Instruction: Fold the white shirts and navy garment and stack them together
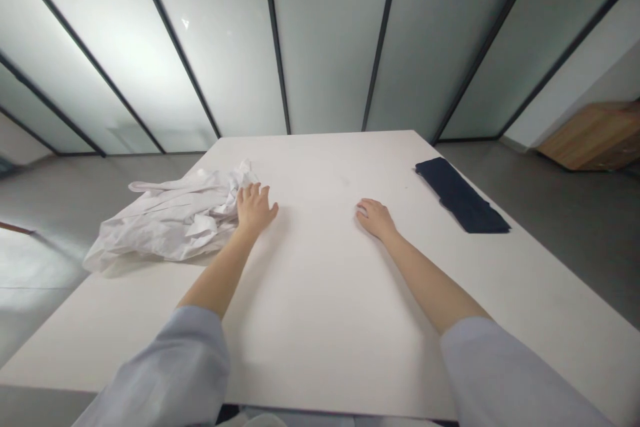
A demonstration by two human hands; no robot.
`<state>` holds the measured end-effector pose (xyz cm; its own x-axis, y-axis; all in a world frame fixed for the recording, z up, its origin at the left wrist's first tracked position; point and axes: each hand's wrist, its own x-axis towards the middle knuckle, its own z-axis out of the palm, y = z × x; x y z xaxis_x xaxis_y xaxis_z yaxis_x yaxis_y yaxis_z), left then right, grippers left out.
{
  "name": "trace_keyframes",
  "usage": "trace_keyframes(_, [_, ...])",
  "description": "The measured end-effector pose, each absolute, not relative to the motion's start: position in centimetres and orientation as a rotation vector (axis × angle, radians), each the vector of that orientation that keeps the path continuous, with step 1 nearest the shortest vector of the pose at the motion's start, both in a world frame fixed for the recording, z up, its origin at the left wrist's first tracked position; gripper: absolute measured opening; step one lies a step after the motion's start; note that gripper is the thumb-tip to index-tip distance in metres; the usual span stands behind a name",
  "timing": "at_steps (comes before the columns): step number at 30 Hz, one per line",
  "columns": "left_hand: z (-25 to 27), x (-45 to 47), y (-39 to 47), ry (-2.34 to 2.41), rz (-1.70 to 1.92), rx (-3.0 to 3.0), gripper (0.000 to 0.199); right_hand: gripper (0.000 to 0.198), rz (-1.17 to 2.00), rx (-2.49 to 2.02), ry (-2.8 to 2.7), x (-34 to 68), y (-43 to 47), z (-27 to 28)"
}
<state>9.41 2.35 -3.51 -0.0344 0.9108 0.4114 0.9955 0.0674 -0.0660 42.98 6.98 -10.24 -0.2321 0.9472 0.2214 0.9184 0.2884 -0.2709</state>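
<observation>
White cloth (165, 223) lay crumpled at the left of the frame, on the left side of the table (320, 320), part of it reaching out past the table's left edge. Its long axis slanted from the lower left up toward the centre, the broad end at lower left and the rumpled, narrower end at upper right. One slim strip along its upper side pointed left.

Its upper-right end was just beside the fingers of the left hand (256, 210), which overlapped that end in the view; whether they touched it could not be told. Those fingers were spread wide, tips toward the top of the frame, thumb out to the right. The right hand (377, 218), right of centre, was well apart from the white cloth, its fingers loosely curved with a narrow gap to the thumb, and no object showed in it.

Farther right, a navy cloth (460, 197) lay flat near the table's right edge, its length running from upper left to lower right. Frosted panels (330, 33) with dark bars filled the top, and a wooden cabinet (590, 137) stood at far right.
</observation>
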Motion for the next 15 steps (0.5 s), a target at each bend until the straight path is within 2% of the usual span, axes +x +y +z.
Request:
trace_keyframes(4, [-1.5,3.9,1.1,-2.164,-0.247,-1.725,0.061,0.03,0.088,-1.698,-2.208,42.8,6.9,-10.4])
trace_keyframes(8, [-1.8,-0.5,0.4,-2.359,-0.17,-1.869,0.036,0.03,0.077,-1.681,-2.216,42.8,6.9,-10.6])
trace_keyframes(10, [-1.8,-1.7,0.5,-2.456,-0.467,-1.783,0.027,0.03,0.086,-1.676,-2.217,42.8,7.0,-10.6])
trace_keyframes(12, [-1.1,-2.4,1.2,-2.464,-0.967,-1.534,0.022,0.031,0.095,-1.674,-2.213,42.9,7.0,-10.7])
trace_keyframes(15, [1.9,-2.1,3.4,-2.174,-1.682,-1.151,0.022,0.031,0.096,-1.675,-2.201,42.8,7.1,-11.0])
